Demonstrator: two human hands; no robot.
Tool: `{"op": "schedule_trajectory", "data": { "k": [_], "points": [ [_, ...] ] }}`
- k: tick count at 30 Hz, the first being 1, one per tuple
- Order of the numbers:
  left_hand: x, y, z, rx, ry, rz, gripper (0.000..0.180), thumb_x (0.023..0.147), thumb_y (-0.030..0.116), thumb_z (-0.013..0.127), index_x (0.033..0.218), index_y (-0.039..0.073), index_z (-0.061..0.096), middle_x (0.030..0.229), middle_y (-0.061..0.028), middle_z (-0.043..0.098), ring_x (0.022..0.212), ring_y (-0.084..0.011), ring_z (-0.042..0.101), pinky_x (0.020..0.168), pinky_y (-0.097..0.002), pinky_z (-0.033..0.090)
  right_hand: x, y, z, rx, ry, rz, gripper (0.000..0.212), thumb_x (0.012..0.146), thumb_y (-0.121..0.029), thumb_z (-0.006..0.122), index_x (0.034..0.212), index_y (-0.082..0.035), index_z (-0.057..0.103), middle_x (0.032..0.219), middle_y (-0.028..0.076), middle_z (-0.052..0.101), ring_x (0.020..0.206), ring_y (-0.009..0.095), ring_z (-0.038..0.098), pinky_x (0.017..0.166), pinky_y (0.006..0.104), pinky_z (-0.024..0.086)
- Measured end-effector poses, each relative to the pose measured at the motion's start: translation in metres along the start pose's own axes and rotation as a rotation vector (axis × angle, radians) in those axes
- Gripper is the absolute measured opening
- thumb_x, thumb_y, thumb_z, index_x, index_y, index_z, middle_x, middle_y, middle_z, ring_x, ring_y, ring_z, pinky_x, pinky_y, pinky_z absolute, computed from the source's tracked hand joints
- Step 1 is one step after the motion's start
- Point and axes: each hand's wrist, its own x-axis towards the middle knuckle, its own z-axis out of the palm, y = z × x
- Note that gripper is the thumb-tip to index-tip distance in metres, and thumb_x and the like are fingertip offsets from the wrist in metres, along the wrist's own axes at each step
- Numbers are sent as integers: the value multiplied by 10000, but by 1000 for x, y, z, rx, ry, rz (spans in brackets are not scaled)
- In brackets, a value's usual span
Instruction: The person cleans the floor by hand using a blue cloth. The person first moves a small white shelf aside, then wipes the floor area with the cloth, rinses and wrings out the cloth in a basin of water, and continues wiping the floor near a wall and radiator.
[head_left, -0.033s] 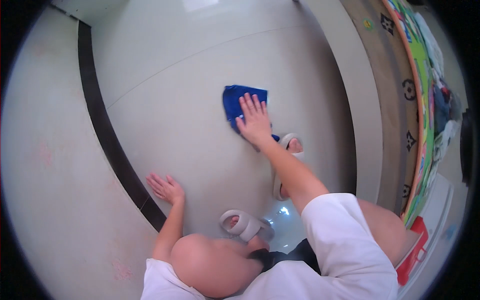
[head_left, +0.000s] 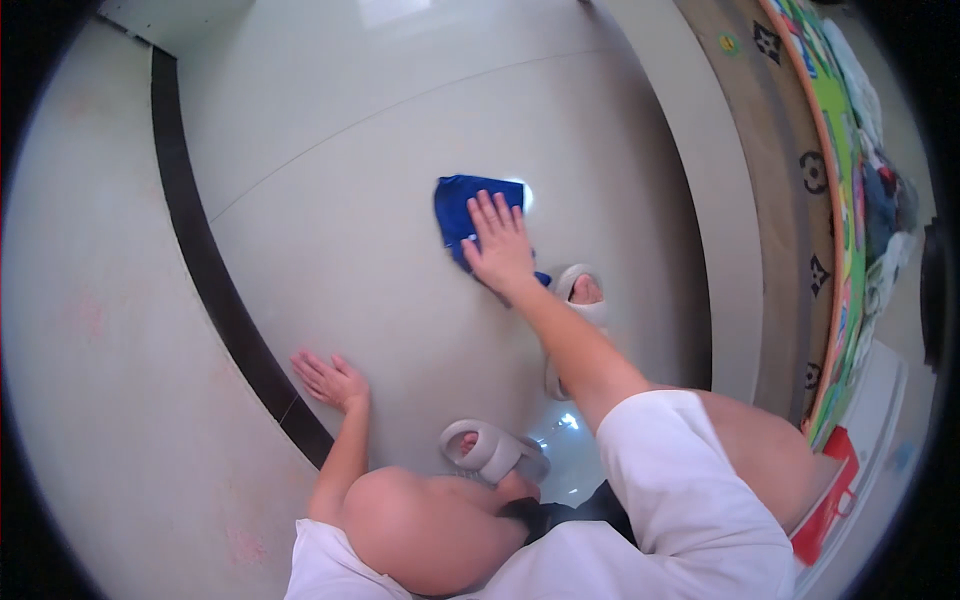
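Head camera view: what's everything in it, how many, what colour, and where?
Floor: 1, pale, centre
Cloth: 1, blue, on the floor
Sandals: 2, light grey, below the cloth
Wall: 1, pale, left
Skirting strip: 1, dark, along the wall
Ledge: 1, pale, right of the floor
Patterned panel: 1, brown, beyond the ledge
Mat: 1, mostly green, right
Fabric pile: 1, mixed colours, far right
Red object: 1, red, lower right
Black object: 1, black, right rim
White object: 1, white, lower right
Shirt: 1, white, lower edge
Dark garment: 1, black, lap
Legs: 2, bare, lower edge
Feet: 2, bare, in the sandals
Left hand: 1, bare, flat on the floor
Right hand: 1, bare, flat on the cloth
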Motion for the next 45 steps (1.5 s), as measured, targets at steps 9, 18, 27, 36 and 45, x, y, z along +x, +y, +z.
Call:
{"op": "schedule_trajectory", "data": {
  "k": [9,18,27,36,45],
  "points": [
    [-19,-18,37,-56,139,96,704,987,386,464,1588,75,270,1668,-148,213,1541,-317,195,1218,-498,173,-62,-104,42,30,-159,-121,720,964,-443,509,1586,-147,298,1674,52,221,1544,268,176,1254,485,114],
    [-20,-26,46,-74,176,104,701,1001,432,411,1585,69,277,1660,-165,228,1534,-327,212,1214,-511,175,-80,-163,67,142,-167,-256,735,939,-429,554,1576,-143,324,1661,51,262,1538,254,206,1251,480,127],
    [-25,-27,51,-98,212,115,675,997,384,440,1573,58,304,1662,-140,236,1538,-307,207,1220,-501,164,-156,-52,40,30,-59,233,746,936,-326,584,1566,-45,300,1645,171,257,1523,356,225,1227,541,170],
    [-26,-45,66,-18,232,135,611,1023,342,429,1558,62,340,1648,-130,276,1531,-292,228,1220,-476,196,-292,110,13,-98,193,842,724,1000,-293,505,1600,-40,189,1670,182,169,1541,370,159,1229,530,154],
    [-28,-38,76,-40,294,169,600,1039,370,424,1550,62,361,1620,-154,328,1500,-329,294,1200,-475,241,-141,190,-6,-275,346,843,706,974,-375,538,1552,-34,322,1611,218,306,1475,392,318,1193,548,248]
  ]
}}
